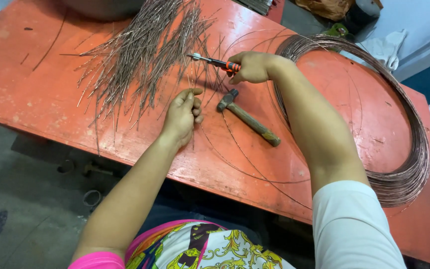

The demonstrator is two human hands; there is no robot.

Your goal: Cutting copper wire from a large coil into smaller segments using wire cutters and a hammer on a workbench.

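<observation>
Gripping orange-handled cutters [220,63], right hand [253,67] closed; left hand [181,117] pinching thin wire [191,74]; hammer [247,117] between hands.

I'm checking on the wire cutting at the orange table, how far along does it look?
Done: a large pile of cut wire pieces lies fanned across the orange table. In hand: the left hand pinches a thin wire while the right hand holds orange-handled cutters to it. Left: a thick coil of wire remains uncut, so plenty seems left. A hammer lies unused between the hands.
</observation>
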